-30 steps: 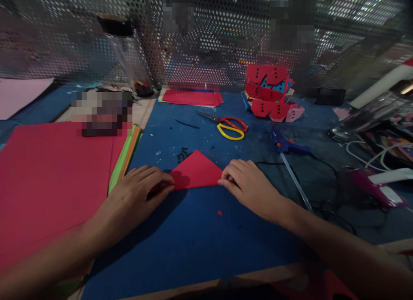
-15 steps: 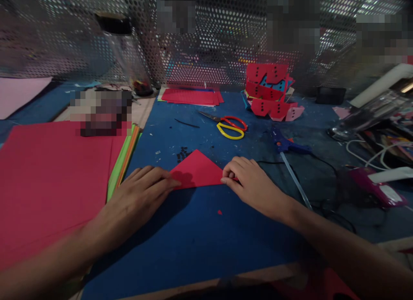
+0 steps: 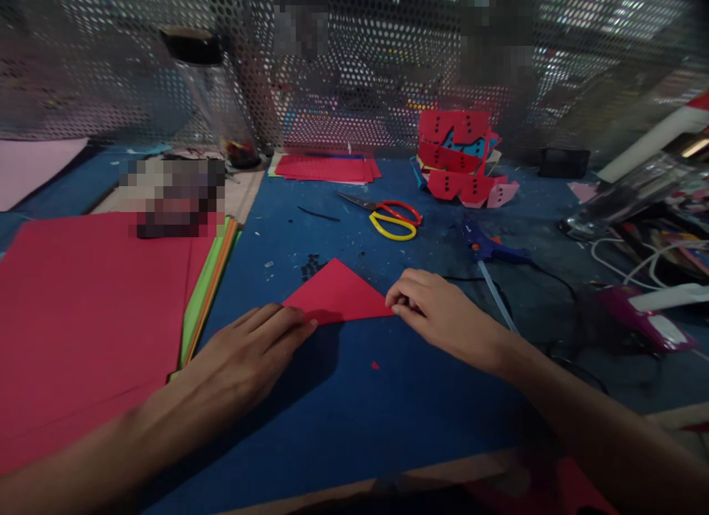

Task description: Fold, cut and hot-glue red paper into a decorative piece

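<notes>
A red paper (image 3: 339, 293), folded into a triangle, lies on the blue tabletop with its peak pointing away from me. My left hand (image 3: 260, 341) is closed at its left part, the fingers on top and the thumb along the near folded edge. At the right corner, my right hand (image 3: 426, 302) pinches the paper between thumb and curled fingers. Just beyond the triangle are small black paper bits (image 3: 311, 267). A tiny red scrap (image 3: 375, 365) sits in front of it.
Scissors (image 3: 388, 216) with red and yellow handles lie behind the paper. A blue glue gun (image 3: 490, 250) with its cord is at right, near folded red paper pieces (image 3: 454, 153). Large red sheets (image 3: 94, 315) cover the left. A black-capped bottle (image 3: 213, 94) stands by the perforated panel.
My left hand has slid a little right and nearer along the front edge, uncovering more of the triangle's left corner. My right hand still pinches the right corner, shifted slightly right.
</notes>
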Available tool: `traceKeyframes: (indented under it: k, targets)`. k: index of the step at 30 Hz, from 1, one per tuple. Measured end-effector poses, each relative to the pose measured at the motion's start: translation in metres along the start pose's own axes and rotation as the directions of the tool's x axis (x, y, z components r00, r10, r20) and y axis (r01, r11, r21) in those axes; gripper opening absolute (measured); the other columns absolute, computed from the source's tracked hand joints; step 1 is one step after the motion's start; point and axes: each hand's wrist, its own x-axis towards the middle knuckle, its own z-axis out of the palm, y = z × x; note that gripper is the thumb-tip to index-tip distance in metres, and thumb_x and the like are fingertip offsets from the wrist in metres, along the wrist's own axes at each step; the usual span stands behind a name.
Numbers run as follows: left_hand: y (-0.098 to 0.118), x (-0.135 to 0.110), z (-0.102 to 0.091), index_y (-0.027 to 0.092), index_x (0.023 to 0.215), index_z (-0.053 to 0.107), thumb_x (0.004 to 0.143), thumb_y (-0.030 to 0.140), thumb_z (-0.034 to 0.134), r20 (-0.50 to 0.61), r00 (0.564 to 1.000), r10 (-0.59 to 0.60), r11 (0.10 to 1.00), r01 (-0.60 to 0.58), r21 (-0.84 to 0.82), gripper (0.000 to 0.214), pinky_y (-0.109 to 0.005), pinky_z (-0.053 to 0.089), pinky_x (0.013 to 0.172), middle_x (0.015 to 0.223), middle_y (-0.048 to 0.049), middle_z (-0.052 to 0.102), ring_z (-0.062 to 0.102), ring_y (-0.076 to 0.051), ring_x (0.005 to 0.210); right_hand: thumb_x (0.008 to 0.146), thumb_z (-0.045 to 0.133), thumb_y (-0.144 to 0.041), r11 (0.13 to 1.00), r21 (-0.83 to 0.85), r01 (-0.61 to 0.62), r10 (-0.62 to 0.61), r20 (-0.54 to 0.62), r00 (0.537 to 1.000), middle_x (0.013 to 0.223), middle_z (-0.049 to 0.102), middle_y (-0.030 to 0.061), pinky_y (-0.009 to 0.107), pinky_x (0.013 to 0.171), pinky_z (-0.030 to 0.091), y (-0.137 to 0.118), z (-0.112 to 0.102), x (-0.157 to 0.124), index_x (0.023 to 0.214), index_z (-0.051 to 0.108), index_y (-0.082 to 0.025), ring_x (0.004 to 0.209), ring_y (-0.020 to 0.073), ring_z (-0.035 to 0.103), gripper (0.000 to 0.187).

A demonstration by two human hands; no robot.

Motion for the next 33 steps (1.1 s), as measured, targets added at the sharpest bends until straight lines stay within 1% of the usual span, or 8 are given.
traceKeyframes:
  k: [2, 6, 13, 16, 19, 23, 28, 33]
  targets:
    - [0.003, 0.001, 0.001, 0.014, 0.121, 0.064, 0.103, 0.010, 0.040, 0.031, 0.999, 0.010, 0.997, -0.013, 0.071, 0.030, -0.039, 0.058, 0.082, 0.111, -0.0108, 0.069, 0.066, -0.025, 0.097, 0.096, 0.055, -0.008, 0.999, 0.039, -0.013, 0.013, 0.014, 1.000, 0.101, 0.064, 0.0026, 0.031, 0.078, 0.043, -0.001, -0.001, 0.000, 0.096, 0.066, -0.021, 0.090, 0.0163, 0.060, 0.017]
    - [0.008, 0.002, 0.003, 0.014, 0.135, 0.060, 0.100, 0.007, 0.045, 0.076, 0.997, 0.020, 0.989, -0.030, 0.145, 0.039, -0.039, 0.058, 0.081, 0.118, -0.0121, 0.069, 0.066, -0.025, 0.098, 0.094, 0.055, -0.007, 0.998, 0.064, -0.006, 0.007, -0.005, 1.000, 0.101, 0.063, 0.0021, 0.028, 0.075, 0.044, -0.003, -0.001, -0.001, 0.096, 0.065, -0.021, 0.087, 0.0146, 0.060, 0.017]
    - [0.007, 0.009, 0.009, 0.011, 0.122, 0.067, 0.100, 0.010, 0.048, 0.024, 0.998, 0.057, 0.996, -0.058, 0.061, 0.029, -0.040, 0.059, 0.086, 0.118, -0.0132, 0.068, 0.064, -0.026, 0.104, 0.094, 0.057, -0.009, 0.998, -0.016, 0.055, -0.057, -0.082, 0.995, 0.098, 0.063, 0.0019, 0.029, 0.077, 0.042, -0.005, 0.010, -0.001, 0.095, 0.063, -0.020, 0.088, 0.0152, 0.059, 0.013]
    - [0.008, 0.013, 0.008, 0.011, 0.128, 0.064, 0.100, 0.011, 0.047, 0.005, 0.999, 0.043, 0.999, -0.043, 0.022, 0.033, -0.039, 0.060, 0.085, 0.115, -0.0128, 0.069, 0.065, -0.024, 0.099, 0.099, 0.058, -0.018, 0.989, -0.084, 0.119, -0.127, -0.103, 0.987, 0.099, 0.064, 0.0035, 0.033, 0.082, 0.040, -0.007, 0.013, 0.000, 0.097, 0.064, -0.019, 0.092, 0.0179, 0.059, 0.006]
    - [0.009, 0.016, 0.007, 0.013, 0.136, 0.060, 0.100, 0.011, 0.047, -0.020, 0.999, 0.026, 0.999, -0.025, 0.031, 0.039, -0.039, 0.060, 0.084, 0.115, -0.0126, 0.069, 0.065, -0.024, 0.098, 0.102, 0.057, -0.024, 0.972, -0.178, 0.155, -0.177, -0.111, 0.978, 0.100, 0.067, 0.0046, 0.037, 0.083, 0.036, -0.008, 0.014, 0.001, 0.097, 0.066, -0.020, 0.094, 0.0207, 0.057, 0.011]
    - [0.009, 0.017, 0.007, 0.014, 0.134, 0.062, 0.099, 0.011, 0.046, -0.023, 1.000, 0.020, 0.999, -0.020, 0.027, 0.038, -0.038, 0.060, 0.083, 0.111, -0.0115, 0.069, 0.065, -0.022, 0.094, 0.103, 0.056, -0.028, 0.958, -0.242, 0.155, -0.190, -0.129, 0.973, 0.100, 0.068, 0.0053, 0.039, 0.082, 0.033, -0.010, 0.015, 0.000, 0.097, 0.068, -0.021, 0.095, 0.0225, 0.054, 0.015]
    - [0.008, 0.019, 0.006, 0.016, 0.134, 0.062, 0.100, 0.011, 0.045, -0.017, 1.000, 0.022, 1.000, -0.022, 0.020, 0.038, -0.036, 0.060, 0.080, 0.108, -0.0106, 0.068, 0.065, -0.021, 0.092, 0.104, 0.057, -0.028, 0.967, -0.170, 0.188, -0.204, -0.083, 0.975, 0.105, 0.066, 0.0052, 0.036, 0.086, 0.037, -0.009, 0.018, 0.002, 0.104, 0.067, -0.020, 0.097, 0.0206, 0.057, 0.013]
    - [0.008, 0.020, 0.006, 0.018, 0.135, 0.062, 0.100, 0.012, 0.045, -0.010, 1.000, 0.019, 0.999, -0.019, 0.041, 0.040, -0.035, 0.059, 0.080, 0.107, -0.0094, 0.069, 0.065, -0.021, 0.091, 0.103, 0.058, -0.025, 0.978, -0.115, 0.175, -0.185, -0.077, 0.980, 0.103, 0.065, 0.0049, 0.035, 0.086, 0.041, -0.008, 0.018, 0.002, 0.103, 0.066, -0.020, 0.094, 0.0195, 0.059, 0.010]
